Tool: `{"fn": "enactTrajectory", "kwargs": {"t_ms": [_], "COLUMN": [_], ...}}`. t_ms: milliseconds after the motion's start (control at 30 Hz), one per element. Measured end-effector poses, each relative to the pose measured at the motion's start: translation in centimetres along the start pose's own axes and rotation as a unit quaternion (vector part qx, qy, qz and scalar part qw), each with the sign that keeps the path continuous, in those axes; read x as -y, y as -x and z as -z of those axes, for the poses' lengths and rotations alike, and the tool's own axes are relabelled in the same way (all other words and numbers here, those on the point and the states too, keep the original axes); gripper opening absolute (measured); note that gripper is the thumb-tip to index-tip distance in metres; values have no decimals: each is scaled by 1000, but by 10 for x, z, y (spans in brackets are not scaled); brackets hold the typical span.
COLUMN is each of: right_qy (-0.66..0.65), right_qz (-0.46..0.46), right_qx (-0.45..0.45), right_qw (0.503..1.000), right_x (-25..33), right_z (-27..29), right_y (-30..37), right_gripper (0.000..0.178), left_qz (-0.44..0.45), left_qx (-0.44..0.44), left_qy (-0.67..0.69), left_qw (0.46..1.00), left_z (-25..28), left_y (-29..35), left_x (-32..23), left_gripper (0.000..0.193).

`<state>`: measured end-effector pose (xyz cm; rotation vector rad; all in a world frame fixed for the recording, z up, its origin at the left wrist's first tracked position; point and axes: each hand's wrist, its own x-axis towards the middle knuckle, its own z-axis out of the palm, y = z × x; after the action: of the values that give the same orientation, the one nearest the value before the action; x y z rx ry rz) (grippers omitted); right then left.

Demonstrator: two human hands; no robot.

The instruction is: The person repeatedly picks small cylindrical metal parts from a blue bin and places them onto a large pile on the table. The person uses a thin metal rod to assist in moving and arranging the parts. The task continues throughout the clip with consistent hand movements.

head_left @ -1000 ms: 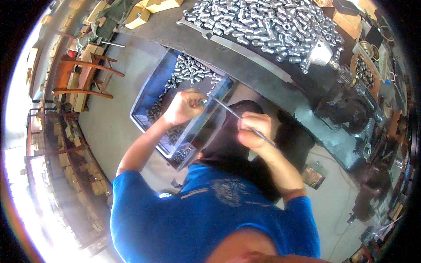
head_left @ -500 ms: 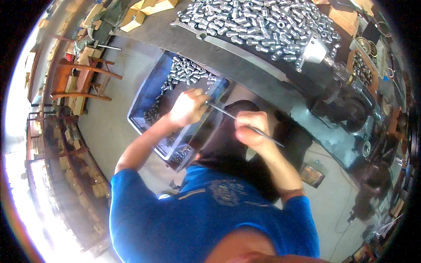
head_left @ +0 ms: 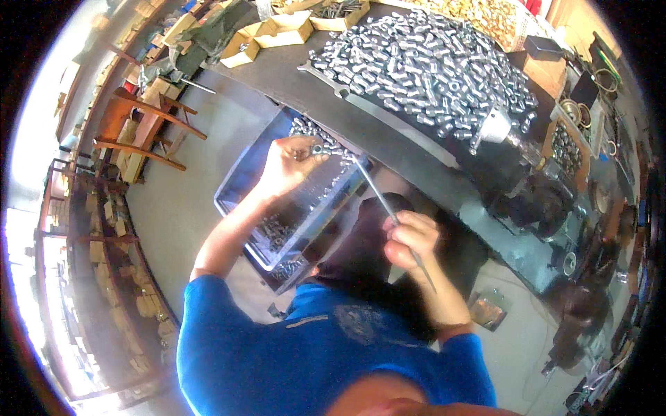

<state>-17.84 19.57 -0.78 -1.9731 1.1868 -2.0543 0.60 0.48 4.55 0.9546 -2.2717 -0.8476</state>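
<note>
My left hand (head_left: 284, 166) is over a blue plastic crate (head_left: 239, 170), thumb and fingers pinched on a small shiny metal fitting (head_left: 318, 150). In my right hand (head_left: 414, 239), closed around its middle, is a slim grey metal rod (head_left: 375, 187) that narrows at its lower end; whether it is a file I cannot tell. The rod slants up and left, its upper end above the crate's right rim, apart from the fitting. Similar metal pieces (head_left: 305, 127) lie in the crate below, partly hidden by my left hand.
A dark workbench (head_left: 277, 82) runs along the far side, bearing a large heap of metal fittings (head_left: 423, 69), an open-ended wrench (head_left: 325, 78) and yellow boxes (head_left: 288, 28). A dark machine (head_left: 534, 201) stands right; a wooden chair (head_left: 142, 132) stands left.
The rod's upper end has come away from my left hand and now points more steeply upward. My right hand has moved slightly down and right; the fitting in my left hand now shows.
</note>
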Motion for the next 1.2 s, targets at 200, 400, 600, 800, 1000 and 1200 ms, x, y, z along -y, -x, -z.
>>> {"fn": "enactTrajectory", "kwargs": {"t_ms": [200,400,600,800,1000,1200], "right_qy": [-33,-22,-2,-3,-1,-20], "right_qz": [-59,-108,-124,-170,-181,-218], "right_qx": [-3,-1,0,0,23,34], "right_qw": [998,994,992,985,983,975], "right_x": [1,-6,-21,-19,-22,-11], "right_z": [-5,-5,-10,-15,-10,-4], "right_y": [0,8,17,15,16,10], "right_gripper": [22,29,17,8,9,11], "left_qz": [-13,-61,42,40,-3,139], "left_qx": [-24,-26,-8,-89,-63,14], "left_qy": [46,21,-21,189,218,13], "left_qw": [999,998,999,977,974,990], "left_z": [7,-1,-9,-22,-4,49], "left_y": [-6,-22,-107,-223,-181,-43], "left_x": [-18,-28,24,46,55,121], "left_gripper": [28,33,31,41,39,41]}}
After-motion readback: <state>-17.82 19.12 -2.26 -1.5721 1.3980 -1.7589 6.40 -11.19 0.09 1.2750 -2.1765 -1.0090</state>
